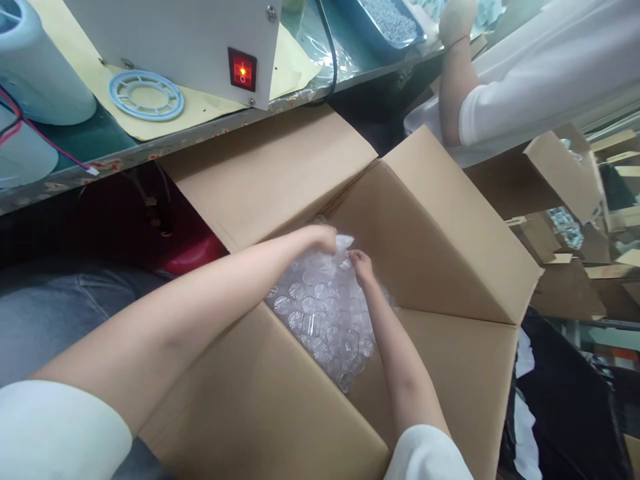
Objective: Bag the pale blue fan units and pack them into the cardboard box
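Observation:
A large open cardboard box (450, 247) stands in front of me with its flaps spread. Down inside it lies clear bubble wrap (320, 313) with big round bubbles. My left hand (325, 239) reaches in over the near-left flap, its fingers closed on bunched, whitish translucent plastic (344, 243) at the top of the wrap. Close by on the right, my right hand (362, 268) pinches the edge of the same plastic. Whether this whitish piece is part of the bubble wrap or a separate bag, I cannot tell.
Along the back runs a workbench (200, 137) with a white machine (175, 40), its red switch lit, and a light blue ring (147, 95). A blue tray (390, 27) of pellets sits farther along. Another person's arm (455, 93) is at upper right, near several cartons (565, 267).

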### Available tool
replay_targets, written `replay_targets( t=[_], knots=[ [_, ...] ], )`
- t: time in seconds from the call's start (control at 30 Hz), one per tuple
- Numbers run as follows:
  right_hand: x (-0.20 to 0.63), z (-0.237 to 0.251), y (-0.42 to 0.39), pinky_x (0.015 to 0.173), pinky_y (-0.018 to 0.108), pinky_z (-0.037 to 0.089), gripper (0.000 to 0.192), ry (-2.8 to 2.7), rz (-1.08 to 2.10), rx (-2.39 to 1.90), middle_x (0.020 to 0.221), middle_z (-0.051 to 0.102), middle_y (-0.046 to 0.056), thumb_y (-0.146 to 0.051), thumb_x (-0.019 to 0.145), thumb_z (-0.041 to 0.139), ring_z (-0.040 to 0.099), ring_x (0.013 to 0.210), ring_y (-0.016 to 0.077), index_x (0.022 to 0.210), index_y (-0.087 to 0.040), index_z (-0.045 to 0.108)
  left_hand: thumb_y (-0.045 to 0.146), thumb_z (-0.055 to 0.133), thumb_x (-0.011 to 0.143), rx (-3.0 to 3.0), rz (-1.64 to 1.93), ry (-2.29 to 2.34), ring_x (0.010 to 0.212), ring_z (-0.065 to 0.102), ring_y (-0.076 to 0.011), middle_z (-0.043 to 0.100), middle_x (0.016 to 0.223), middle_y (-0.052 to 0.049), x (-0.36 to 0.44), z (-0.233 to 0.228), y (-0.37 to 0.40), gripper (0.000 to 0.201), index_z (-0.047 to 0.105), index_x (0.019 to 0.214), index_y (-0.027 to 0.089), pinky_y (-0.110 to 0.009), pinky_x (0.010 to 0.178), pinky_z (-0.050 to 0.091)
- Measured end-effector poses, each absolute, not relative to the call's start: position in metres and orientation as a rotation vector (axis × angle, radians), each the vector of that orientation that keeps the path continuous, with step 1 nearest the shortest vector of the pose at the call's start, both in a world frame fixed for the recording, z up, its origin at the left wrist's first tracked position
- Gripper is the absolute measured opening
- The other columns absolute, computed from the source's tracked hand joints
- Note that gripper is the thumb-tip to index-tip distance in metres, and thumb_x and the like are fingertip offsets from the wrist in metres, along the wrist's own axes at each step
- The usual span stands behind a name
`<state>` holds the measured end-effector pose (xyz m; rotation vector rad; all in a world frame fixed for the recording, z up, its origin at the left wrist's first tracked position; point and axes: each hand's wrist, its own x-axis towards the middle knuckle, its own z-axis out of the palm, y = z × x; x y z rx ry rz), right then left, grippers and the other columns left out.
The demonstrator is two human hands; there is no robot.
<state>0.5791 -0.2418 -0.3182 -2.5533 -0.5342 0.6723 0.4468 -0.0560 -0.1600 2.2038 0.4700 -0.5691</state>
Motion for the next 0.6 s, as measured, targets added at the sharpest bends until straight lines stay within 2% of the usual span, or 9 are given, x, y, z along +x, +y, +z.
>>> replay_targets(
  t=[0.1,0.2,0.37,0.53,0.6],
  knots=[
    [0.587,-0.317,-0.241,0.076,0.036,0.055,0.027,-0.493,0.672,-2.55,0.103,0.064,0.006,-0.034,0.092,0.054,0.063,0.087,0.0163,0.108,-0.013,0.059,0.031,0.062,0.075,2.243,-0.571,0.476,0.097,0.065,-0.0262,0.07,0.106,-0.014,0.447,-0.16,-0.056,0.038,0.068,0.105,0.009,-0.026,0.079,0.05],
    [0.595,-0.319,-0.234,0.079,0.037,0.054,0.027,-0.446,0.651,-2.622,0.106,0.063,0.006,-0.034,0.092,0.054,0.063,0.091,0.0173,0.108,-0.014,0.059,0.029,0.064,0.076,2.284,-0.583,0.494,0.099,0.064,-0.0276,0.069,0.106,-0.017,0.446,-0.158,-0.056,0.034,0.067,0.102,0.007,-0.029,0.081,0.05],
    [0.599,-0.331,-0.22,0.088,0.044,0.05,0.029,-0.414,0.675,-2.742,0.116,0.06,0.008,-0.033,0.09,0.058,0.06,0.103,0.0211,0.112,-0.015,0.058,0.034,0.055,0.089,2.296,-0.574,0.495,0.097,0.063,-0.0199,0.065,0.107,-0.009,0.441,-0.154,-0.054,0.029,0.062,0.106,0.011,-0.038,0.084,0.052],
    [0.594,-0.337,-0.211,0.089,0.043,0.05,0.028,-0.472,0.677,-2.729,0.118,0.059,0.009,-0.032,0.09,0.057,0.059,0.104,0.0211,0.113,-0.015,0.058,0.029,0.055,0.09,2.304,-0.518,0.512,0.107,0.058,-0.0218,0.059,0.119,-0.01,0.434,-0.158,-0.053,0.03,0.057,0.116,0.014,-0.043,0.091,0.049],
    [0.595,-0.333,-0.211,0.087,0.042,0.051,0.027,-0.543,0.674,-2.674,0.117,0.059,0.009,-0.031,0.09,0.057,0.06,0.102,0.0203,0.111,-0.015,0.059,0.027,0.056,0.089,2.284,-0.511,0.494,0.107,0.059,-0.0219,0.06,0.117,-0.01,0.433,-0.159,-0.053,0.027,0.059,0.113,0.014,-0.044,0.092,0.049]
  ],
)
